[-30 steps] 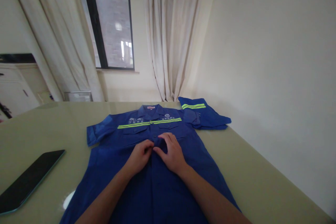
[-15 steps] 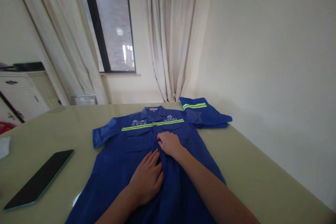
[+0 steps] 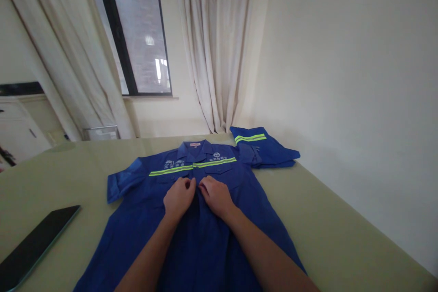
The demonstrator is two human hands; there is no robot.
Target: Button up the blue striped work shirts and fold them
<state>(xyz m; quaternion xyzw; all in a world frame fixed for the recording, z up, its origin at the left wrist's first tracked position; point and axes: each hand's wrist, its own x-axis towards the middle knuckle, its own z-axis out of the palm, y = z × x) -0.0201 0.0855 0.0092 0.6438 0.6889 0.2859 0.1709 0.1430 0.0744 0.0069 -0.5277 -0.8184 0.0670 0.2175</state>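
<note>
A blue short-sleeved work shirt (image 3: 137, 232) lies spread face up, its collar at the far end and a yellow-green reflective stripe across the chest. My left hand (image 3: 179, 197) is closed at the front placket, just below the stripe, with thumb and fingers pinched on the cloth. Close beside it on the right, my right hand (image 3: 215, 195) pinches the other side of the placket. The fingertips of both nearly meet. Any button between them is hidden by the fingers.
A folded blue garment (image 3: 273, 153) with a matching stripe lies at the far right, touching the shirt's sleeve. On the left of the greenish table (image 3: 342, 237) is a dark flat tablet-like slab (image 3: 37, 246). Curtains (image 3: 219, 45) and a wall stand behind.
My left hand has moved up the shirt from lying flat to pinching beside my right hand. The right hand stays at the placket. The view has shifted slightly right.
</note>
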